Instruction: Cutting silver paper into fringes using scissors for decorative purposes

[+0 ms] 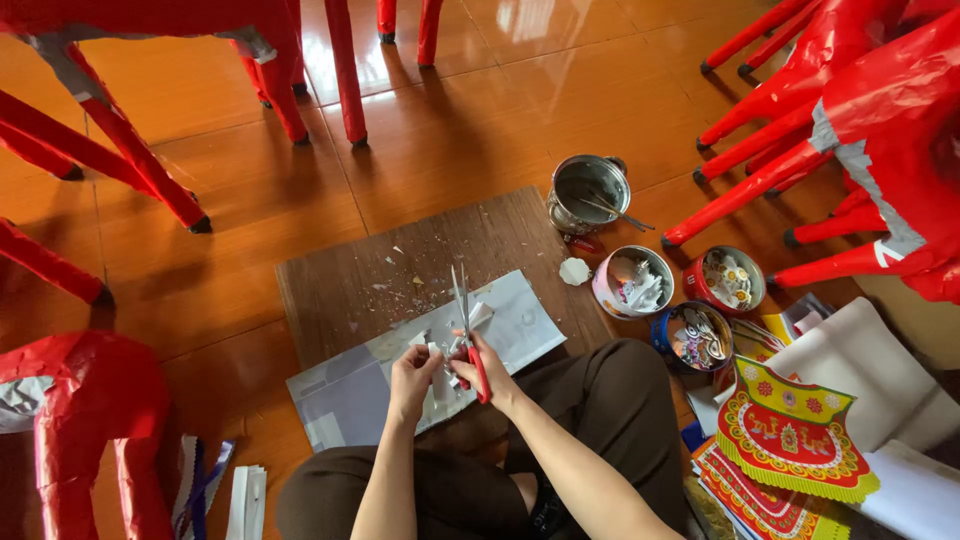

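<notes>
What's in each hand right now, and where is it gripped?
Right hand holds red-handled scissors by the handle loops; left hand pinches a small white paper piece at its edge.

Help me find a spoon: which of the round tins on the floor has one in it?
The steel pot, farthest from the hands; the pink, red and blue tins hold paper bits.

Bright, sharp daylight; glossy floor glare

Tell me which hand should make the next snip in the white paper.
Right, probably: the right hand already grips the red-handled scissors, blades open, pointing away over the white paper piece that the left hand pinches.
</notes>
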